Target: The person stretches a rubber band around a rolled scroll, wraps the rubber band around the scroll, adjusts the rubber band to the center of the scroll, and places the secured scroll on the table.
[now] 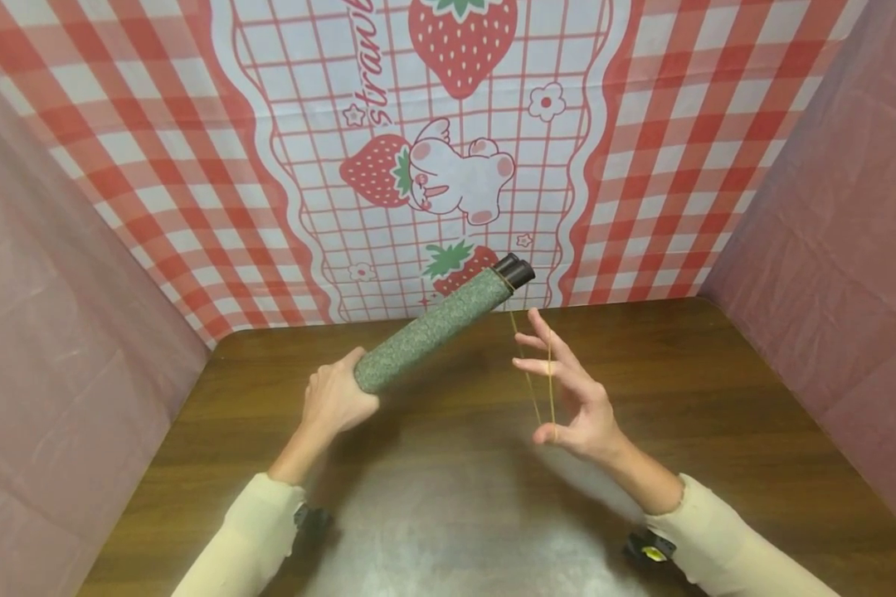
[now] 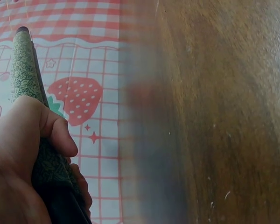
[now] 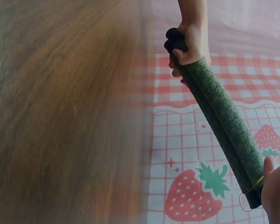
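My left hand [image 1: 336, 396] grips a rolled scroll [image 1: 433, 332] near its lower end. Green patterned covering wraps the scroll, and dark rod ends [image 1: 523, 274] stick out at its upper right. It slants up over the table; in the right wrist view two rolls [image 3: 224, 112] lie side by side. A thin yellowish rubber band [image 1: 550, 373] runs from the scroll's upper end to my right hand [image 1: 582, 406], whose spread fingers and thumb hold it stretched. The left wrist view shows the left thumb [image 2: 60, 135] lying across the scroll.
Below both hands is a brown wooden table [image 1: 433, 514]. A red-and-white checked cloth [image 1: 672, 166] with strawberries stands upright behind it. Pink curtains [image 1: 851, 207] hang along both sides.
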Motion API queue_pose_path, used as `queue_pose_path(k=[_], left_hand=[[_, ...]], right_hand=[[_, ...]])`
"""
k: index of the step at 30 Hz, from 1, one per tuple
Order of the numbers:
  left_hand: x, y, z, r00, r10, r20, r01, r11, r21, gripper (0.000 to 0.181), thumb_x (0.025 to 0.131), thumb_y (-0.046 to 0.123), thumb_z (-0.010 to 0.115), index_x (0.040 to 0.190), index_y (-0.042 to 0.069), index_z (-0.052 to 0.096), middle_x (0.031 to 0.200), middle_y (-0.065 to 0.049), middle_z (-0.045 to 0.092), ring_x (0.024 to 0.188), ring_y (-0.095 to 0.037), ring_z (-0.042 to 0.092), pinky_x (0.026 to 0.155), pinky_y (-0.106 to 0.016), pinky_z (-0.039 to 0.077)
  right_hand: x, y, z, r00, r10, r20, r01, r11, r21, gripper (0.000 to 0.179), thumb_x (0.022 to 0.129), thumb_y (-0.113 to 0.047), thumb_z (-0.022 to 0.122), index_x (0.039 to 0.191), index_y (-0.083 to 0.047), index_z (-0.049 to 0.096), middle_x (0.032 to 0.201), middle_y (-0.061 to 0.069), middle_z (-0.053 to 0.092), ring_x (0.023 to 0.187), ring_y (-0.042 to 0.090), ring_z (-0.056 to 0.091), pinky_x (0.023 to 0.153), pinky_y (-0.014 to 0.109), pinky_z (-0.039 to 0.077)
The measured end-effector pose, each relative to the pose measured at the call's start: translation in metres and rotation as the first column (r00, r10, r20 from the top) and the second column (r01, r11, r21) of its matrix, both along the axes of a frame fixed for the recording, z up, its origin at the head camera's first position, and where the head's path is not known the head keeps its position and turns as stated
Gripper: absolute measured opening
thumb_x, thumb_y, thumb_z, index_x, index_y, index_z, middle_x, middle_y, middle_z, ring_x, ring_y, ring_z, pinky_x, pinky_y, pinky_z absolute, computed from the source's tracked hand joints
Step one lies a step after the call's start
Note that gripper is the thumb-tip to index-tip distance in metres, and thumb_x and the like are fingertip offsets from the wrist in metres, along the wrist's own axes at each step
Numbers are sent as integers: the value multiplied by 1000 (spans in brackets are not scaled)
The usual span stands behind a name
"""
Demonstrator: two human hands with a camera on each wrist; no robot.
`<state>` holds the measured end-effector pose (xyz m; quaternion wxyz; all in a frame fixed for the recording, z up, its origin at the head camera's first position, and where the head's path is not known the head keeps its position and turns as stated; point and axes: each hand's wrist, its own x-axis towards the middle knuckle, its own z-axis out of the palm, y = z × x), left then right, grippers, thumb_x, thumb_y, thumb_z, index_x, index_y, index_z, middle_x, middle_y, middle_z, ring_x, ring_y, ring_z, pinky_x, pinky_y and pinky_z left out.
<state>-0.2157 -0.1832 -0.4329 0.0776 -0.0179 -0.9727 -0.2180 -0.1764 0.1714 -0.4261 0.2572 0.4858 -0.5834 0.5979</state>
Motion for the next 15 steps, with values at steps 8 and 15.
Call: queue_pose_path(k=[8,15], left_hand=[[2,2,-4,1000,9,-30,-8,999,31,66,67,23,78,133,20,70,104,-17,82,87,-39,73,71,-51,58],[3,4,-3,997,19,-69,-16,999,42,60,67,22,78,127,20,70,100,-16,81,84,-39,73,70,-52,58]], right_hand=[[2,-4,-3,997,35,64,-29,995,-101,83,98,-53,83,150,8,64,188,24,23,159,32,54,122,34,54],[4,-10,-3,993,38,109,-18,985,-174,92,97,-54,84,157,10,56,189,21,19,159,26,58,115,32,60]])
